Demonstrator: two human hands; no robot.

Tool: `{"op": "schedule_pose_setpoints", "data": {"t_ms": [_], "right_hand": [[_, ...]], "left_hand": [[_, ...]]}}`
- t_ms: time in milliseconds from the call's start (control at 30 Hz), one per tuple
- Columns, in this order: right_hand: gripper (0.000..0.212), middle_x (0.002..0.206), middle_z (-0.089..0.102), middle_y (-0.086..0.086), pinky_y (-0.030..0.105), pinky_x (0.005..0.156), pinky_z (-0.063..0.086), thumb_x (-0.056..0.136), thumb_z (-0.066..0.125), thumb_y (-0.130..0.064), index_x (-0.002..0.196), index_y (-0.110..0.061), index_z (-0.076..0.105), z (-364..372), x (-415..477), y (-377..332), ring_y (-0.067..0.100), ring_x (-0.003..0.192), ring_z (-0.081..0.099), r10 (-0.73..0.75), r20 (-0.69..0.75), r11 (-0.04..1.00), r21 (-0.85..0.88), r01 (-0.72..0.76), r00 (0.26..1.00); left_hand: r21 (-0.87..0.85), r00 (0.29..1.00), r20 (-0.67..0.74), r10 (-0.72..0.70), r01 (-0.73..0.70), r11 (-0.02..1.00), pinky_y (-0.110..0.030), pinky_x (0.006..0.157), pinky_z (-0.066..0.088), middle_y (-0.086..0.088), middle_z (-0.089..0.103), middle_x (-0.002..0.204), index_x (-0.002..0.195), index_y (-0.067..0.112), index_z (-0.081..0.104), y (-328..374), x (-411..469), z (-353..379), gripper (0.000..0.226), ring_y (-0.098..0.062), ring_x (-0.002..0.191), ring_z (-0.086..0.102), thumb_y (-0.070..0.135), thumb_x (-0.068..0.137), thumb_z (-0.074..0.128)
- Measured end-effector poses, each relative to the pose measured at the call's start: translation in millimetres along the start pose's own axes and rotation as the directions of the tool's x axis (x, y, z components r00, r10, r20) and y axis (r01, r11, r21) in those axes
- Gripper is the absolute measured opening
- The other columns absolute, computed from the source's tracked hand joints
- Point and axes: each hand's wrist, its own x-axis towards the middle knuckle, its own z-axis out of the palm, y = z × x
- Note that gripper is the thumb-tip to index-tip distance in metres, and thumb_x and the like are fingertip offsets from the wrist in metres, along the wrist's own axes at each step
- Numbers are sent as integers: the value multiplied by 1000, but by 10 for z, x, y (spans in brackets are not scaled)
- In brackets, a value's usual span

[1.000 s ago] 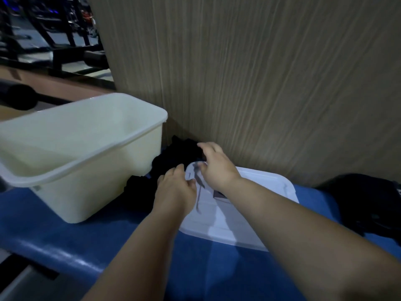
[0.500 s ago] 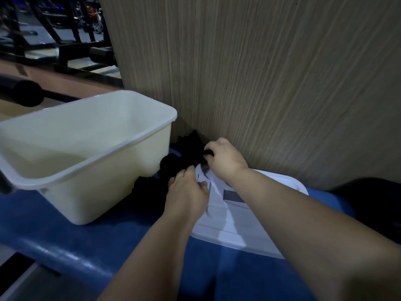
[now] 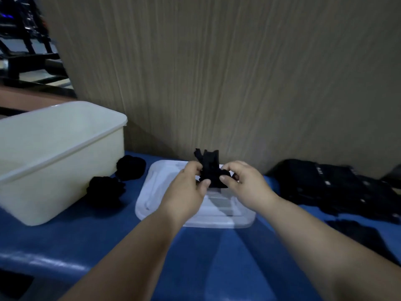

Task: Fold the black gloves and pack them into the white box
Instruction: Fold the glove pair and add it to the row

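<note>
A crumpled black glove (image 3: 210,168) is held up over the white lid (image 3: 165,192), its fingers sticking upward. My left hand (image 3: 187,187) pinches it from the left and my right hand (image 3: 243,183) pinches it from the right. The white box (image 3: 65,155) stands open at the left on the blue table; its visible inside shows nothing. Two bunched black gloves (image 3: 106,190) (image 3: 130,167) lie between the box and the lid.
A wood-grain wall (image 3: 238,83) rises right behind the table. More black gloves (image 3: 325,187) lie spread at the right, one (image 3: 358,235) nearer the front. The blue table (image 3: 108,240) ends in a rounded front edge at the lower left.
Both hands were reaching into the black pile beside the box. They have pulled back to the right and lifted one glove over the lid. The view has swung right.
</note>
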Motion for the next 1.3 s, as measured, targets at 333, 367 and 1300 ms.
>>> {"op": "schedule_pose_setpoints", "data": {"t_ms": [333, 367, 1300], "right_hand": [[17, 79, 60, -11, 21, 68, 40, 90, 64, -18, 81, -32, 63, -727, -1344, 544, 4, 68, 52, 131, -60, 980, 156, -120, 990], [12, 78, 61, -12, 22, 68, 41, 89, 64, -21, 83, -31, 63, -751, -1431, 589, 4, 68, 53, 142, -52, 969, 210, -128, 988], [28, 61, 46, -8, 16, 53, 35, 79, 63, -9, 72, -23, 41, -883, -1532, 935, 6, 58, 43, 229, -251, 973, 35, -227, 940]], "left_hand": [[-50, 899, 364, 244, -243, 969, -15, 58, 38, 13, 45, 72, 88, 37, 49, 591, -462, 796, 26, -2, 57, 42, 16, 87, 64], [-44, 894, 375, 245, -247, 968, -13, 56, 36, 12, 43, 69, 83, 35, 49, 621, -480, 861, 25, -1, 54, 41, 16, 86, 66], [39, 988, 128, 84, -90, 995, -20, 42, 26, 6, 31, 49, 62, 15, 31, 740, -483, 1426, 40, -8, 45, 28, 20, 90, 59]]}}
